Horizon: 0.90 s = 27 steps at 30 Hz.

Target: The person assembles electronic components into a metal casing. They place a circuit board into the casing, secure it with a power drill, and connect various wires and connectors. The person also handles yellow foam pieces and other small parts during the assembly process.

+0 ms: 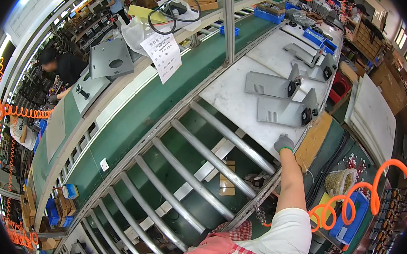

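My right hand (284, 143), in a grey glove with a green cuff, rests on the near corner of a white marbled board (243, 108). Its fingers point away from me and seem to lie flat on the surface, with nothing visible in them. Just beyond the fingers sits a grey bent sheet-metal bracket (281, 111) with vent slots and a black part at its right end. A similar bracket (266, 84) lies behind it, and more metal brackets (301, 53) stand farther back. My left hand is out of view.
Bare metal rollers (192, 174) span the frame left of my arm. A green conveyor belt (167, 105) runs beyond them. An orange coiled hose (375, 188) hangs at right, near a blue bin (351, 217). Across the line, a person in dark clothing (69, 71) works beside grey metal panels (111, 57).
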Each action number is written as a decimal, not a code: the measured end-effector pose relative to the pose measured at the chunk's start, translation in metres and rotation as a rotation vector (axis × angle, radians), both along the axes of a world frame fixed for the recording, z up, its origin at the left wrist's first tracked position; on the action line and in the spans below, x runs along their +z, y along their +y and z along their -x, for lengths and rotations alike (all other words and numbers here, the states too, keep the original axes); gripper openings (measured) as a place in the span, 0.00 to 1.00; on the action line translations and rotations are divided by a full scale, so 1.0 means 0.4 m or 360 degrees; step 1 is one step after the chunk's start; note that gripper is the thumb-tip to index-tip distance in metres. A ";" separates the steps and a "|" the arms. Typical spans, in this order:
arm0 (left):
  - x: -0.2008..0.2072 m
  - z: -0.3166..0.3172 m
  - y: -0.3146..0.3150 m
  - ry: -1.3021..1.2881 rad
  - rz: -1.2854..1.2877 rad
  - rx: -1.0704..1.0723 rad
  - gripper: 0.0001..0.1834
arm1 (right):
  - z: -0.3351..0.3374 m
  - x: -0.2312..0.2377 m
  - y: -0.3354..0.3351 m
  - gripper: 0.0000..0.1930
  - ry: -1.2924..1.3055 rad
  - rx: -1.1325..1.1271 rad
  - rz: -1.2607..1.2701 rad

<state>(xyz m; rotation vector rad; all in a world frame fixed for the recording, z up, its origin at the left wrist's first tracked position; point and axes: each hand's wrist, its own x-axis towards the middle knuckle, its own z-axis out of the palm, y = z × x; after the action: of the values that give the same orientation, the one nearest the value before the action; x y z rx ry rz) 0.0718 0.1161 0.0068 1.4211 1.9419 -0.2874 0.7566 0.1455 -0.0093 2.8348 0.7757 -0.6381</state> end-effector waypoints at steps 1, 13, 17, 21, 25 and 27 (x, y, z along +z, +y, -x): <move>-0.002 0.006 -0.002 -0.0017 0.0010 -0.0017 0.26 | 0.017 0.000 -0.007 0.30 0.0002 0.0013 -0.0009; -0.103 0.293 -0.118 -0.0170 0.0342 -0.0171 0.28 | 0.459 0.087 -0.073 0.17 0.0121 0.0221 -0.0110; -0.094 0.324 -0.143 -0.0175 0.0142 -0.0176 0.29 | 0.669 0.042 -0.117 0.20 0.0146 0.0508 -0.0094; 0.163 0.039 -0.041 -0.0256 -0.0203 -0.0442 0.29 | 0.871 0.106 -0.179 0.24 0.0365 0.0672 -0.0072; 0.306 -0.168 0.010 -0.0698 -0.0329 -0.0886 0.27 | 1.093 0.146 -0.229 0.24 0.0528 0.0783 -0.0159; 0.294 -0.262 0.010 -0.0891 -0.0491 -0.1018 0.26 | 1.173 0.117 -0.243 0.23 0.0709 0.1124 -0.0096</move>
<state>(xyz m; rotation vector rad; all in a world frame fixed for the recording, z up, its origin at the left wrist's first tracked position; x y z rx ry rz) 0.1765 0.1200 0.1243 2.0415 1.0784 0.1311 0.2873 0.0485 0.0375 2.2137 1.7601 -1.1155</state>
